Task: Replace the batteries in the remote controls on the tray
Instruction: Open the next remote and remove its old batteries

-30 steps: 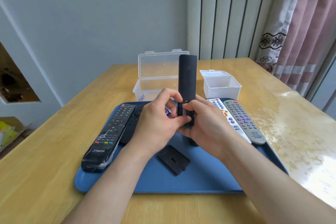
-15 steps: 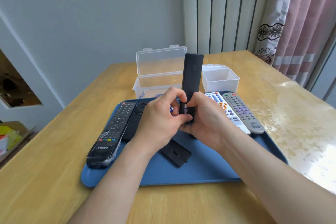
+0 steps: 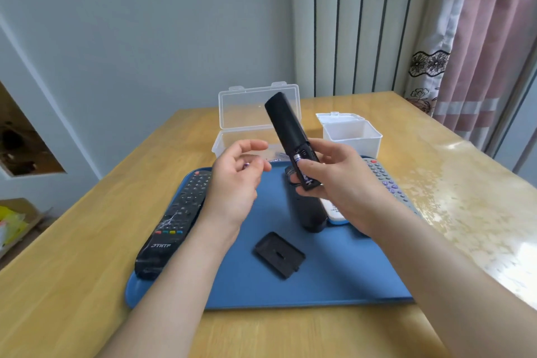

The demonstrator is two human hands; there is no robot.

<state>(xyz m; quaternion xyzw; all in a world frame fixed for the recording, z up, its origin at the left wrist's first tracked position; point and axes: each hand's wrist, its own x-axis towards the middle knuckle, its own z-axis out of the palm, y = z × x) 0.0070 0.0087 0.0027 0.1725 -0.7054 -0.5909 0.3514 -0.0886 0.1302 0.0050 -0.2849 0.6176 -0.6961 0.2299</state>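
My right hand (image 3: 331, 180) grips the lower end of a slim black remote (image 3: 286, 122), held above the blue tray (image 3: 334, 279) with its top leaning left. Its battery compartment is open and one battery (image 3: 298, 158) shows inside. My left hand (image 3: 235, 180) hovers just left of the remote, apart from it, fingers curled round a small purple battery (image 3: 246, 165) that is mostly hidden. The remote's black battery cover (image 3: 279, 254) lies on the tray in front of my hands.
On the tray lie a black THTF remote (image 3: 174, 224) at left, another black remote (image 3: 308, 209) under my right hand, a white remote (image 3: 334, 209) and a grey remote (image 3: 383, 180). Behind the tray stand a clear box with its lid open (image 3: 255, 113) and a white box (image 3: 351, 132).
My left hand has come off the remote and moved left with the small battery. The remote, upright before, now tilts to the left in my right hand alone.
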